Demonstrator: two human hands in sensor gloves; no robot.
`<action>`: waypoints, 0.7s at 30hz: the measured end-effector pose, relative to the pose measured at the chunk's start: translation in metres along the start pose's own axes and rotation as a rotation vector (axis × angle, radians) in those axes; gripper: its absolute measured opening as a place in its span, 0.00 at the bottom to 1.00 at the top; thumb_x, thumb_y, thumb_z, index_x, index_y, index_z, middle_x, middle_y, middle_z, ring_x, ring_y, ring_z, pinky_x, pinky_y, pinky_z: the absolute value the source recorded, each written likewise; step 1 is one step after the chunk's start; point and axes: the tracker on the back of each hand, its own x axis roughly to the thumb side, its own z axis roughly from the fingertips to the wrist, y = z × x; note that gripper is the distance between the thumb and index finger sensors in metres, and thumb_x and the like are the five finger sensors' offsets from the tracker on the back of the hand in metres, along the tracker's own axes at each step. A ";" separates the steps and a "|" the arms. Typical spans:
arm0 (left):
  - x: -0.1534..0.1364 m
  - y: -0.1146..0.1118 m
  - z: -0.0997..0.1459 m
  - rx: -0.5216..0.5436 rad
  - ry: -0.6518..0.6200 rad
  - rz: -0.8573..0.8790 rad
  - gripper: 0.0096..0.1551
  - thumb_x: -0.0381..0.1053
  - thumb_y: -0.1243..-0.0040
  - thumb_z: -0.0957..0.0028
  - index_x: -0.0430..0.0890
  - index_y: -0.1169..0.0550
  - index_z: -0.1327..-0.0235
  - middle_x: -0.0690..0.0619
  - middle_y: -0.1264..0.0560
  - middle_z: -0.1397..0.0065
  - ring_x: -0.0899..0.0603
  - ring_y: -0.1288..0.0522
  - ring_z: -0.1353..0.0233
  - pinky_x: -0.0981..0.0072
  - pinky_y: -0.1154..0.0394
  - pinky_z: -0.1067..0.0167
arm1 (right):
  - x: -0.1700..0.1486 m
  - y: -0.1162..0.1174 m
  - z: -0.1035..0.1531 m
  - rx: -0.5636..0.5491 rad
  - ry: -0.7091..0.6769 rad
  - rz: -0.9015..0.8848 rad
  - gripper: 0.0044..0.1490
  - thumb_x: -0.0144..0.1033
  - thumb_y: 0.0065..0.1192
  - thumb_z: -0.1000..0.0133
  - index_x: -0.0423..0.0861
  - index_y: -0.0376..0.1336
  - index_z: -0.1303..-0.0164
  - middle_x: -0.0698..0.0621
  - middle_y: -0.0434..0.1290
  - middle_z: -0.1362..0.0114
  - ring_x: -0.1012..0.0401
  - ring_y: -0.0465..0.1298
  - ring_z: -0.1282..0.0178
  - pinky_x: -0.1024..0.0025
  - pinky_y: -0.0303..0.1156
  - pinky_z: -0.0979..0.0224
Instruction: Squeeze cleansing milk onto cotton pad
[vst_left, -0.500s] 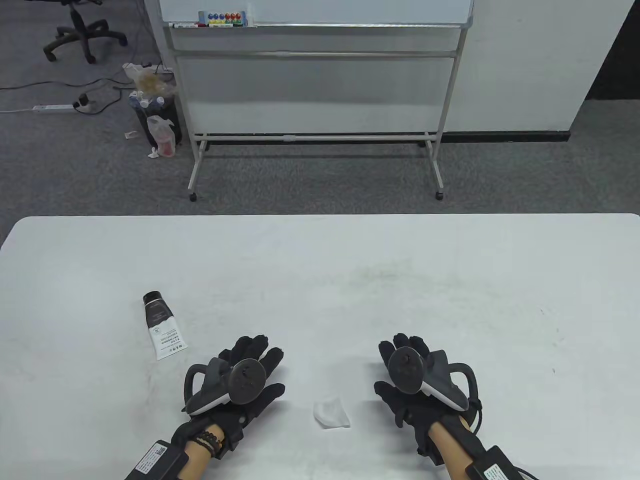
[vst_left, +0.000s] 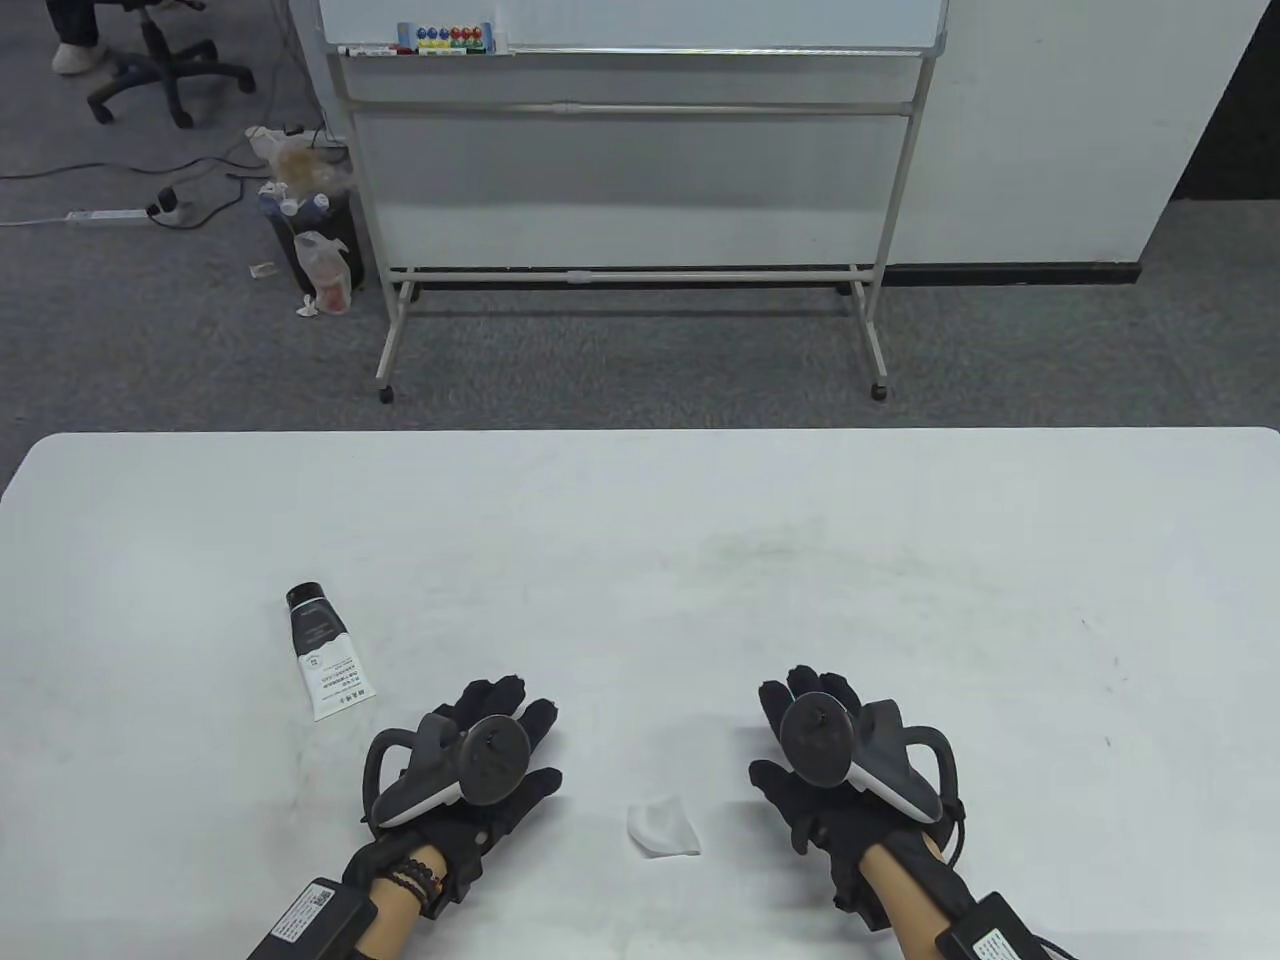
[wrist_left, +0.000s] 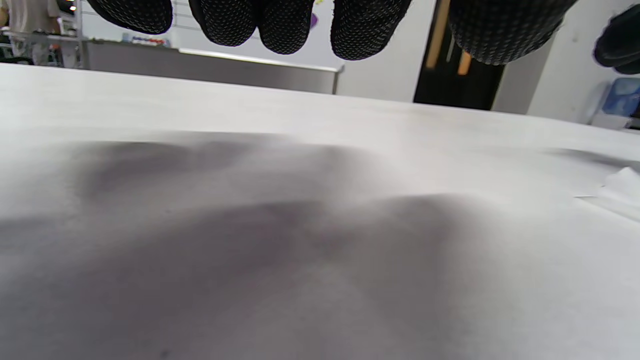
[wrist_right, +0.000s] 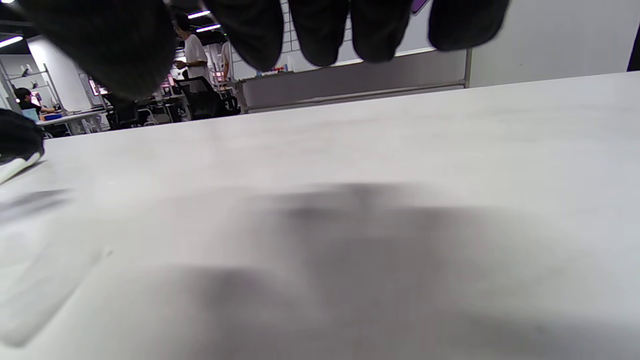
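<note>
A white cleansing-milk tube (vst_left: 325, 656) with a black cap lies flat on the table (vst_left: 640, 520), cap pointing away, left of centre. A white cotton pad (vst_left: 662, 826) lies near the front edge between my hands; its edge also shows in the left wrist view (wrist_left: 617, 192). My left hand (vst_left: 500, 740) hovers open, palm down, just right of the tube and left of the pad, holding nothing. My right hand (vst_left: 810, 735) hovers open, palm down, right of the pad, holding nothing. In both wrist views the fingertips (wrist_left: 367, 27) (wrist_right: 320, 30) hang above bare table.
A whiteboard on a wheeled stand (vst_left: 630, 200) stands on the carpet beyond the table's far edge. A bin with bags (vst_left: 310, 240) and an office chair (vst_left: 160, 70) are at the back left.
My left hand has shifted slightly left and back toward me. The right hand, tube and pad have not moved.
</note>
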 end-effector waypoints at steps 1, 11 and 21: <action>-0.003 0.000 -0.001 -0.002 0.015 0.004 0.43 0.68 0.49 0.50 0.53 0.37 0.22 0.41 0.45 0.13 0.30 0.45 0.16 0.27 0.42 0.28 | 0.000 0.000 0.000 0.000 -0.002 0.000 0.53 0.62 0.59 0.51 0.53 0.50 0.16 0.46 0.51 0.11 0.44 0.53 0.10 0.37 0.55 0.20; -0.066 0.020 -0.030 0.012 0.274 -0.076 0.45 0.67 0.47 0.51 0.50 0.38 0.21 0.40 0.45 0.13 0.29 0.45 0.17 0.28 0.41 0.28 | 0.000 0.000 0.000 0.012 0.002 -0.023 0.53 0.62 0.59 0.51 0.53 0.50 0.16 0.45 0.52 0.12 0.43 0.54 0.11 0.38 0.55 0.21; -0.152 0.037 -0.050 -0.024 0.906 -0.200 0.58 0.72 0.47 0.51 0.37 0.44 0.20 0.31 0.45 0.17 0.27 0.40 0.22 0.36 0.33 0.31 | 0.001 -0.001 -0.002 0.010 0.005 -0.021 0.52 0.61 0.59 0.51 0.52 0.51 0.16 0.45 0.53 0.12 0.43 0.55 0.11 0.38 0.56 0.21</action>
